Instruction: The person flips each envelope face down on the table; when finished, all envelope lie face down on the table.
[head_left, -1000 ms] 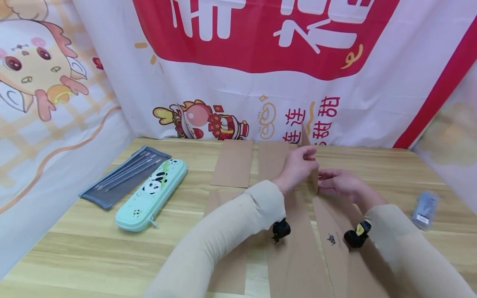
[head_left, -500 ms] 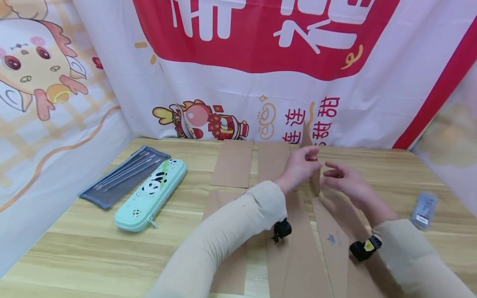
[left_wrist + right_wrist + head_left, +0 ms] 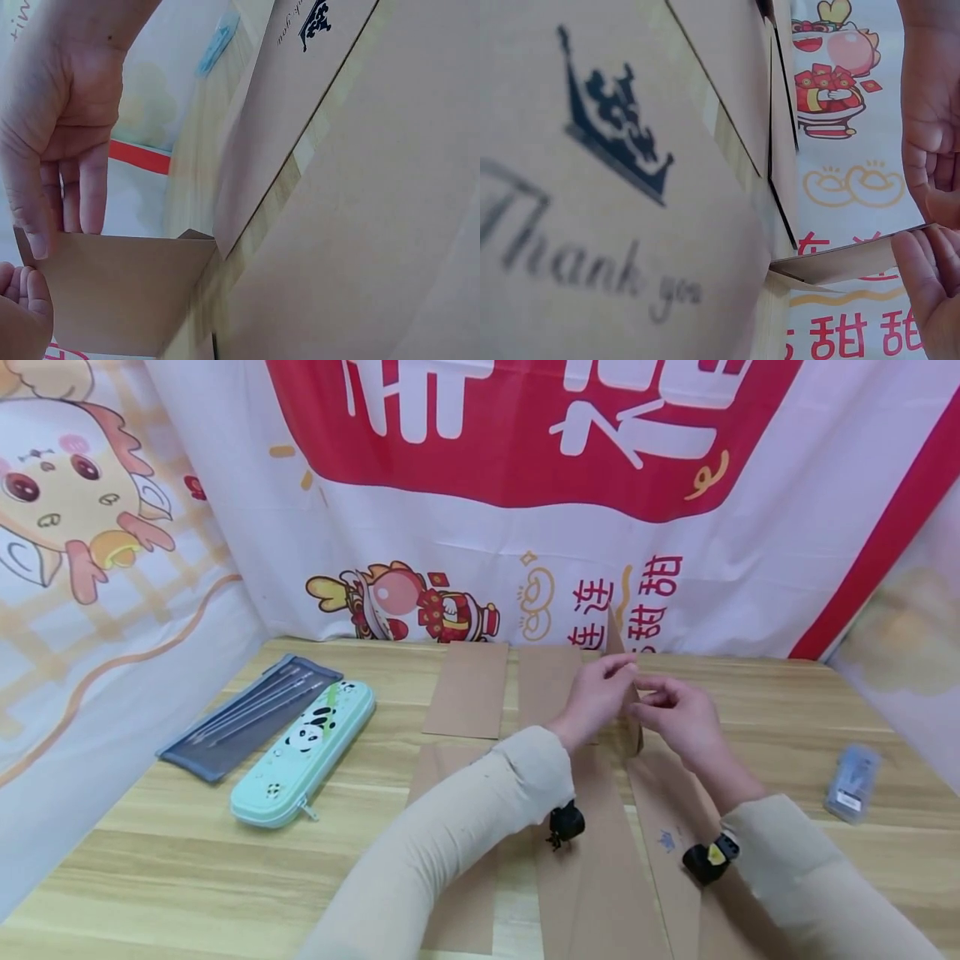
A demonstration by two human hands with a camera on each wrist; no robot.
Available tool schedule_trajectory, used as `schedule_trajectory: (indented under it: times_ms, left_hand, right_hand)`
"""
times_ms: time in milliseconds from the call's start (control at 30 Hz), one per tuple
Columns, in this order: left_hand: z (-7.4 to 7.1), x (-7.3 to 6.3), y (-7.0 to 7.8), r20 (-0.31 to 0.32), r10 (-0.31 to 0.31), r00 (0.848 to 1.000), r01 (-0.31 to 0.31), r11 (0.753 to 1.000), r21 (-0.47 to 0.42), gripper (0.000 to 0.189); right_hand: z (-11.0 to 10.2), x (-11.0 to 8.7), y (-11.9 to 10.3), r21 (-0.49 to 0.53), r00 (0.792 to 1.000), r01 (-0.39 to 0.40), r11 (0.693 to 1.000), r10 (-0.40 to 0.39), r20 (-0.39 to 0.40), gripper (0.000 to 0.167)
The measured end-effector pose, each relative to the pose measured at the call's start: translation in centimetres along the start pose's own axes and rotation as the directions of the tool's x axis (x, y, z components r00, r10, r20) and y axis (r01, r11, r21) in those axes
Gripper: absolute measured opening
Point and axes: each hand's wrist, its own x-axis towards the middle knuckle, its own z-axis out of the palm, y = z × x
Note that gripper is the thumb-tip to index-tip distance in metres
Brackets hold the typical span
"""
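An unfolded brown cardboard box (image 3: 607, 868) lies on the wooden table, creased into panels. One panel bears a dark crown print and "Thank you" lettering (image 3: 607, 277). At the far right end a narrow cardboard flap (image 3: 120, 292) stands raised from the sheet. My left hand (image 3: 596, 697) holds its edge from the left side with curled fingers. From the right, my right hand (image 3: 682, 714) pinches the same flap, thumb on one face and fingers behind it, as the left wrist view shows. The hands are close together, and part of the flap is hidden behind them.
A mint panda pencil case (image 3: 303, 756) and a grey mesh pouch (image 3: 251, 714) with pencils lie to the left. Toward the right edge is a small clear-blue packet (image 3: 853, 783). A printed cloth (image 3: 450, 535) hangs directly behind the table.
My right hand came off the flap's lower part, drew back to the right, then returned and pinched it higher, near the left hand. My left hand stayed almost in place.
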Motion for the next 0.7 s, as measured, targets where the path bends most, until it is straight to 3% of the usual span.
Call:
schedule_trajectory:
  times_ms: [167,367,567,700]
  left_hand:
    - [-0.2,-0.1,-0.2,-0.014,0.003,1.0,-0.003,0.999,-0.055,0.031]
    - [0.3,-0.3,-0.7,-0.064,0.005,0.998,-0.011,0.996,-0.093,0.03]
    - [0.9,-0.5,-1.7,-0.119,0.008,0.993,-0.025,0.989,-0.144,0.028]
    - [0.9,-0.7,-2.2,-0.138,0.006,0.99,-0.032,0.982,-0.187,0.028]
  right_hand:
    - [0.2,-0.2,-0.2,-0.051,0.999,-0.003,0.999,0.001,-0.035,0.041]
    - [0.5,-0.3,-0.1,-0.128,0.991,-0.024,0.991,0.007,-0.136,0.035]
    - [0.0,-0.2,0.4,-0.112,0.976,-0.076,0.991,0.052,-0.21,0.042]
    - [-0.9,0.0,0.9,-0.044,0.955,-0.068,0.997,0.052,-0.291,0.045]
